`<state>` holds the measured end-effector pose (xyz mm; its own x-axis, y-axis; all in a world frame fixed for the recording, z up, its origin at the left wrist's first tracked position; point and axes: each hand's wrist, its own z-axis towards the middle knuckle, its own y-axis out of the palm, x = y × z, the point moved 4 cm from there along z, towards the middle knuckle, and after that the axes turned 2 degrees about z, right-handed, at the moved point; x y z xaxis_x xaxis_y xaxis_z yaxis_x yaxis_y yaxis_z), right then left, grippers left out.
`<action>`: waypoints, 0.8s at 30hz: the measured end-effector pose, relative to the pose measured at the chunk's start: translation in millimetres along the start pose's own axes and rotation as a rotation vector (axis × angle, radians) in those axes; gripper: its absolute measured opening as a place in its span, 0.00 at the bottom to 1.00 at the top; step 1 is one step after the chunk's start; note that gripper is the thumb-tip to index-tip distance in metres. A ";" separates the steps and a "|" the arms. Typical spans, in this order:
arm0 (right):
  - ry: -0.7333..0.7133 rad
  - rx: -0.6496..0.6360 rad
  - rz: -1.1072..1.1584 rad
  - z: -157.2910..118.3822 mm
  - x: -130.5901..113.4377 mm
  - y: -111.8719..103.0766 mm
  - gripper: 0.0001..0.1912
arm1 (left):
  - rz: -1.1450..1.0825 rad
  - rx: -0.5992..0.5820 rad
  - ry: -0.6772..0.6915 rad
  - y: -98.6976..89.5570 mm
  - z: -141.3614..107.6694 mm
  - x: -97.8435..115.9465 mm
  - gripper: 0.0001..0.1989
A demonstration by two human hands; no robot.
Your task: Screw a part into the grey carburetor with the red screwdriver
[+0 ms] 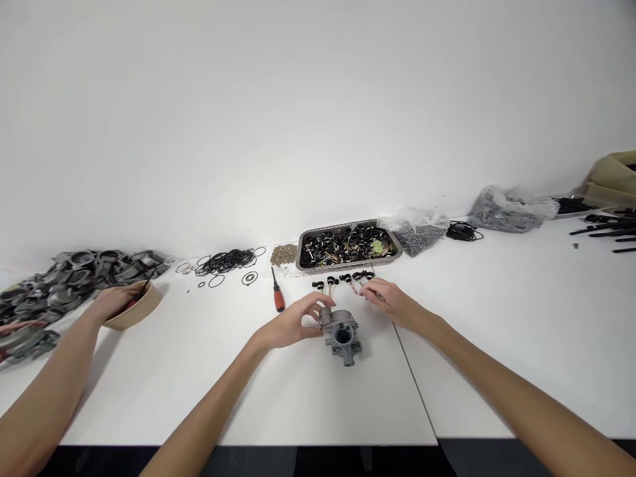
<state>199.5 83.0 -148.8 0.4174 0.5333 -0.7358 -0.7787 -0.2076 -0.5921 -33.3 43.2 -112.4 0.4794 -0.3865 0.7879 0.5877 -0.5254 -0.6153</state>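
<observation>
A grey metal carburetor stands on the white table with its round bore facing me. My left hand grips its left side between thumb and fingers. My right hand is just behind and right of it, fingers pinched at the right end of a row of small black-topped parts with thin stems. Whether one of those parts is between the fingertips is hidden. Left of my left hand lies a screwdriver with a red handle.
Behind the row, a metal tray holds many small parts. Brass pieces and black O-rings lie to its left, plastic bags to its right. A co-worker's hand reaches into a tan container beside piled carburetor bodies.
</observation>
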 end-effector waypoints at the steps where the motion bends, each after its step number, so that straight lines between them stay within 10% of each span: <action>1: 0.003 -0.001 0.002 -0.1 0.1 -0.4 0.18 | 0.072 0.007 0.013 -5.1 -0.4 -1.3 0.22; 9: -0.062 -0.071 -0.024 19.5 -22.2 11.6 0.17 | 0.845 0.317 -0.297 -28.1 35.2 -28.3 0.14; 17: 0.065 -0.162 0.399 23.3 -42.4 50.2 0.19 | 0.821 0.282 -0.372 -19.7 66.0 -47.7 0.14; 24: 0.077 -0.308 0.617 12.8 -45.6 58.5 0.20 | 0.797 0.394 -0.412 -31.9 28.0 -53.1 0.13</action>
<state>128.8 57.1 -145.7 -0.0183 0.1856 -0.9825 -0.7203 -0.6839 -0.1157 -59.3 101.7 -135.4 0.9763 -0.1843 0.1136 0.1325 0.0941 -0.9867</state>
